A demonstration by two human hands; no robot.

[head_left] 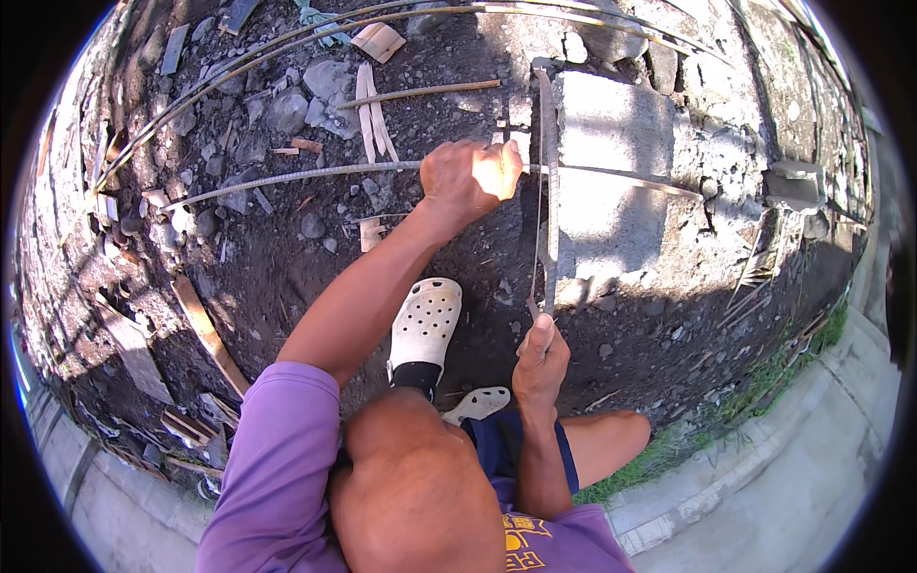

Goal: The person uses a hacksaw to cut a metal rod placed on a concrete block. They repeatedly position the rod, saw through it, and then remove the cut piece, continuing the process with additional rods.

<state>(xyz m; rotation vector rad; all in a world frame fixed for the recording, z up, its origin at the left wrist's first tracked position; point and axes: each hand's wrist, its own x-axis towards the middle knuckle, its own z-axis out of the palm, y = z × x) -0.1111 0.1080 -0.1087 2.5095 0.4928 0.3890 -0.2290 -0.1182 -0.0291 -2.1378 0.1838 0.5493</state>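
A long ribbed steel rebar (315, 174) lies crosswise over the ground, its right end resting on a pale concrete block (611, 124). My left hand (473, 177) is closed round this bar, just left of the block. Lower down, my right hand (542, 363) grips the near end of a hacksaw (551, 201), which points away from me. The saw crosses the rebar a little to the right of my left fist, along the block's left edge. Whether its thin blade has bitten into the steel cannot be made out.
More long rods (287, 40) curve across the far side. A shorter rod (435, 91) lies over split wood strips (371, 115). Stones and a wooden plank (210, 334) litter the dark soil at left. Grass (745, 406) borders a concrete pavement (802, 458). My white clog (427, 320) stands between my arms.
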